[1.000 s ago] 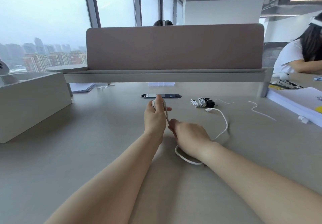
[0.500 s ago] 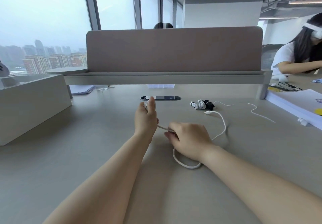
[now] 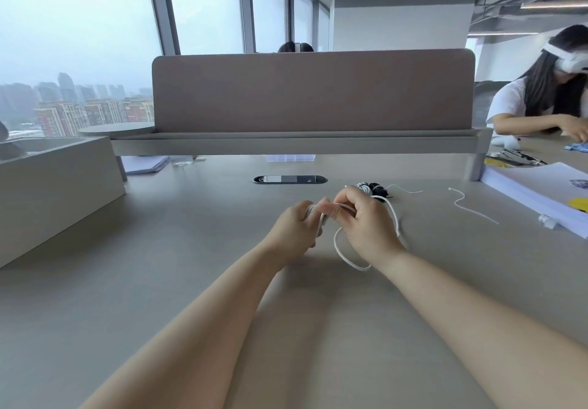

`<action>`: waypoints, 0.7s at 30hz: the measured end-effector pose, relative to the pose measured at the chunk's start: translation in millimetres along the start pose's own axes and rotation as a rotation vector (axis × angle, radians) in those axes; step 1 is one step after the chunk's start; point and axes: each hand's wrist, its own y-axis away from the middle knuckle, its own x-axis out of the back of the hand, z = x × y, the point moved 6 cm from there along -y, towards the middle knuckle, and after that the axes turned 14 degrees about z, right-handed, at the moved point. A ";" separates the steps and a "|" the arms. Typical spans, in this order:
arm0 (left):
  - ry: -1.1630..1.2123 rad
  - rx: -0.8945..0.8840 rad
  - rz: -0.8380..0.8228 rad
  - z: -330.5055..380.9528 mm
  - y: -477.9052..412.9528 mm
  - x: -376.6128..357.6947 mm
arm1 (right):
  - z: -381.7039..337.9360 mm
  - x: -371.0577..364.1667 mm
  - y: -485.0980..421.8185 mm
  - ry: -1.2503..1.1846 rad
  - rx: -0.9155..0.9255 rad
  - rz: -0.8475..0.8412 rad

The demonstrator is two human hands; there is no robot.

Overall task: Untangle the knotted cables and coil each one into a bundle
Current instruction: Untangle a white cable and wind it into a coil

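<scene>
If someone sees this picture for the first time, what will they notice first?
At the middle of the desk, the left hand grips a partly wound white cable while the right hand pinches its strand; slack loops beneath the right wrist. Just behind lie small coiled bundles.

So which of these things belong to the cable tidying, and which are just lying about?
Job: white cable in the left hand and right hand; finished cable bundles; loose white cord, probably waiting.
Lying about: paper stack; grey box; desk cable port.
</scene>
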 end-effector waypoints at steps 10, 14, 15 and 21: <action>0.142 0.015 -0.146 12.3 13.6 -11.7 | 12.2 3.2 -7.5 -0.135 -0.136 -0.007; 0.155 -0.025 -0.076 4.9 7.5 -8.7 | 9.6 0.2 -7.5 -0.159 -0.157 -0.062; 0.169 -0.020 -0.036 3.4 6.0 -7.1 | 8.3 0.0 -7.3 -0.136 -0.154 -0.075; 0.331 0.039 0.285 2.6 -2.4 17.2 | 3.7 -21.0 15.3 -0.010 -0.187 -0.250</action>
